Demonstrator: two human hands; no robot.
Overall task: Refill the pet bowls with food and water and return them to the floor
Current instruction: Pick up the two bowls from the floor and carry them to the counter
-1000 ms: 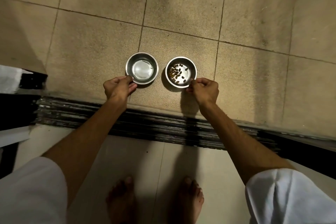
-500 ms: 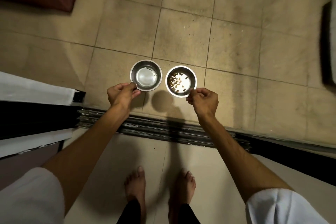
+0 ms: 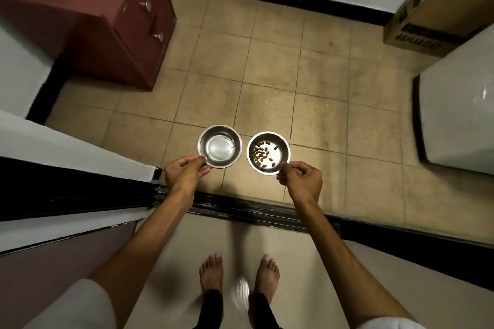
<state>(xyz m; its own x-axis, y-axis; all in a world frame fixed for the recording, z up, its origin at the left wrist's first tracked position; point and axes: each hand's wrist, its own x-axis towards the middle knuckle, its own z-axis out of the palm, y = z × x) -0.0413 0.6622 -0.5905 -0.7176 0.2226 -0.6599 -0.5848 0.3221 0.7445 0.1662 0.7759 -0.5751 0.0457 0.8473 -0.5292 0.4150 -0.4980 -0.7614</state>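
Two small steel bowls are held side by side in the air over the tan tiled floor (image 3: 267,75). The water bowl (image 3: 219,146) on the left has a little clear water in it; my left hand (image 3: 184,175) pinches its near rim. The food bowl (image 3: 268,153) on the right holds several brown kibble pieces; my right hand (image 3: 300,180) pinches its near rim. Both bowls look level.
A dark sliding-door track (image 3: 240,209) crosses the floor just below my hands, with my bare feet (image 3: 238,275) behind it. A red cabinet (image 3: 107,21) stands far left, a cardboard box (image 3: 438,8) far right, a white appliance (image 3: 459,120) at the right, a door edge (image 3: 66,168) at the left.
Both bowls have risen from the floor with my hands on their rims. The view has pulled back and up, and more of the room shows now.
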